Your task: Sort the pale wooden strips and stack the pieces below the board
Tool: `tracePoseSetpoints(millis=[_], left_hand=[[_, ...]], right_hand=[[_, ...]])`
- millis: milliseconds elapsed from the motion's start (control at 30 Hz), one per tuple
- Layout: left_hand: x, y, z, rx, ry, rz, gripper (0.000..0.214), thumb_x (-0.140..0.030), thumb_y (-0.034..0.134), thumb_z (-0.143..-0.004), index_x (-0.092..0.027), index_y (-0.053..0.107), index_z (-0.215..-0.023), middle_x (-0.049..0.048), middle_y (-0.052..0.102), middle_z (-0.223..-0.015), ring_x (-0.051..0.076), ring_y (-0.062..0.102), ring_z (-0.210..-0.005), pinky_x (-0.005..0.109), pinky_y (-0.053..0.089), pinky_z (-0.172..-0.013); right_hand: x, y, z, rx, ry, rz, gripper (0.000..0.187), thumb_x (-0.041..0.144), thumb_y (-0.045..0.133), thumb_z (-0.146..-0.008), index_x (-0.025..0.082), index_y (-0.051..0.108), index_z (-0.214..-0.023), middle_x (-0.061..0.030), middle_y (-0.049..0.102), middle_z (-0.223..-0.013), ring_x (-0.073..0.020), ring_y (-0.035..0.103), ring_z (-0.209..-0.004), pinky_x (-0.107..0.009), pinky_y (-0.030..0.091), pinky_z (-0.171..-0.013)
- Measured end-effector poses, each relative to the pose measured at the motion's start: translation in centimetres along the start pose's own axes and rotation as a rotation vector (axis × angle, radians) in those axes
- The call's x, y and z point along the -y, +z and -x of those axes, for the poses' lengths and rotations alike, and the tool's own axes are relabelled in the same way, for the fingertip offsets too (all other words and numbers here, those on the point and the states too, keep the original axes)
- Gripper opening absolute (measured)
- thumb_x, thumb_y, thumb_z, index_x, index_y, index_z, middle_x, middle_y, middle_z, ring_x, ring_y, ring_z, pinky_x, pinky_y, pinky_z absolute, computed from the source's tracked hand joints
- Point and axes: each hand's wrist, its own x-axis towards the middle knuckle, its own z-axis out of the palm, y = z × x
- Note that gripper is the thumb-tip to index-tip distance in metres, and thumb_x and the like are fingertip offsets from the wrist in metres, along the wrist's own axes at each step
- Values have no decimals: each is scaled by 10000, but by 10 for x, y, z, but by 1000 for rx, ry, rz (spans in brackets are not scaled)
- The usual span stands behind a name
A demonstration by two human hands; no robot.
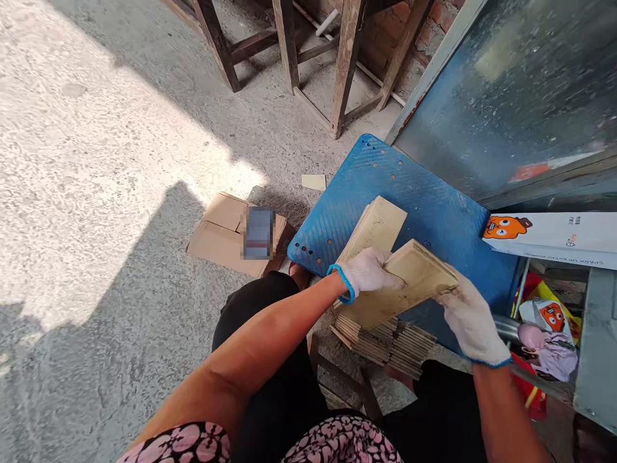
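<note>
A stack of thin tan rectangular sheets (419, 276) is held between my two hands over the blue plastic tabletop; whether they are card or thin wood I cannot tell. My left hand (370, 272), in a white glove with a blue cuff, grips the stack's left side. At its right end my right hand (475, 318), gloved alike, is closed around the edge. Another tan stack (378, 222) lies on the blue tabletop (347, 193) just beyond my left hand. Below the near edge, many more sheets (385, 341) sit packed in rows above my lap.
On the floor at left lies a cardboard box (216, 235) with a blurred phone-like device (259, 233) on top. One loose tan piece (313, 182) rests nearby. Wooden legs (344, 71) stand beyond. A glass-panelled frame (506, 96) and a white printed box (554, 238) border the right.
</note>
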Motion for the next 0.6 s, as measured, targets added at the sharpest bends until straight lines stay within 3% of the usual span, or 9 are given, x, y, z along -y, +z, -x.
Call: tracePoseSetpoints(millis=[100,233,400,533,600], left_hand=[[-4,4,5,10,22,-194,366,-326,728,-680,-180,718,-1015,-10,724,-847,166,653,-813,204,483,-647],[-10,9,9,70,64,-360,330,-363,732,-678,-225,714,-976,-41,698,-790,158,643,-784,212,461,-641],[-11,15,13,168,91,-458,311,-373,707,-692,-243,716,-975,-31,697,-814,173,644,-808,232,461,-690],[-14,4,9,295,127,-456,281,-297,755,-621,-222,730,-890,-20,704,-794,181,643,-785,245,470,-694],[-18,-8,5,311,57,-440,283,-250,790,-562,-211,743,-838,-14,704,-754,191,645,-777,262,485,-717]], right_hand=[[22,-20,0,28,9,425,677,315,868,-546,290,664,-1191,-23,675,-1208,-247,595,-1104,-367,472,-961],[37,-25,-3,125,110,912,474,387,865,-571,291,744,-1019,-13,734,-948,-241,629,-880,-336,503,-798],[34,-11,5,216,109,967,513,411,861,-581,289,736,-1064,-11,743,-951,-228,647,-829,-285,485,-677],[22,6,24,114,106,901,454,469,824,-606,252,736,-996,-21,742,-884,-232,644,-801,-304,478,-683],[14,16,32,50,115,844,460,452,844,-569,245,738,-966,-24,736,-848,-233,637,-790,-305,474,-681]])
